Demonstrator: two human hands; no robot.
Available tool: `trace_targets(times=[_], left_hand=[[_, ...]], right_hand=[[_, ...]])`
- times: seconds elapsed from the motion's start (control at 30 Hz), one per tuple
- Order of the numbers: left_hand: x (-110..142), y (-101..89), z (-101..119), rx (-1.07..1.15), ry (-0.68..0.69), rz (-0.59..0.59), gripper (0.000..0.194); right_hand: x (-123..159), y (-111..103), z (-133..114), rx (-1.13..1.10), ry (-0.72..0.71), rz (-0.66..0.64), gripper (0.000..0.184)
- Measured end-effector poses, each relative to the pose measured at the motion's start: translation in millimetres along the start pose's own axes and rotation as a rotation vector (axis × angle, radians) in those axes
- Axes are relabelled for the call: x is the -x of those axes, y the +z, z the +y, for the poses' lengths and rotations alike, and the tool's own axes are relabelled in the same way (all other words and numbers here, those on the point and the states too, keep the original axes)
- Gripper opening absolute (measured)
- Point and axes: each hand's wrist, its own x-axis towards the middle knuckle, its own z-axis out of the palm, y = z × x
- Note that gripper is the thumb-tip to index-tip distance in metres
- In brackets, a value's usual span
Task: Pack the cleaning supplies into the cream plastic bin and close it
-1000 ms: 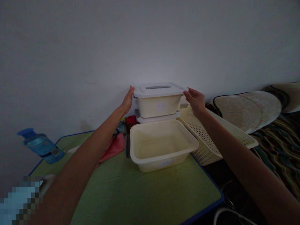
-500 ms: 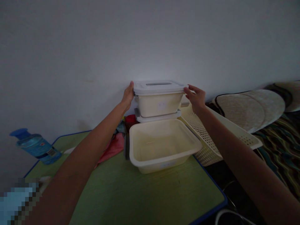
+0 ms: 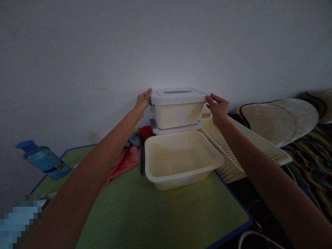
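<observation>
A cream storage box [image 3: 178, 115] with a white lid [image 3: 178, 94] on it stands at the back against the wall. My left hand [image 3: 143, 101] grips the lid's left edge, its fingers partly hidden behind the corner. At the right edge, my right hand [image 3: 218, 106] pinches the lid between thumb and fingers. Beneath that box lies another white lid [image 3: 178, 128] with grey clips. In front of it stands an uncovered cream box [image 3: 181, 180] with nothing inside, a grey clip hanging at its left side.
A cream perforated basket [image 3: 229, 167] leans beside the green table [image 3: 155, 221] on the right. To the left are a blue bottle [image 3: 46, 160], a pink cloth [image 3: 127, 160] and a red container [image 3: 146, 133]. Cushions [image 3: 280, 119] lie at the far right.
The whole view has shifted a little, so things appear slightly further right. Both hands stay at the lid's edges, with the left thumb a little higher against its corner.
</observation>
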Motion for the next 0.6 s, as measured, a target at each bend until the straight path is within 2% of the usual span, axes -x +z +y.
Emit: trace_targets(times=[0.2,0.43,0.6], left_hand=[[-1,-1.7,-6,-0.005,0.015,-0.027,0.045],[5,-4.3,-3,-0.001,-0.016,-0.031,0.048],[25,-14.4,1,0.002,-0.114,0.001,0.053]], right_hand=[[7,-3,-3,-0.06,0.024,-0.013,0.051],[17,-18,-11,-0.074,0.063,-0.047,0.044],[34,-39,-14,-0.048,0.124,-0.166,0.032]])
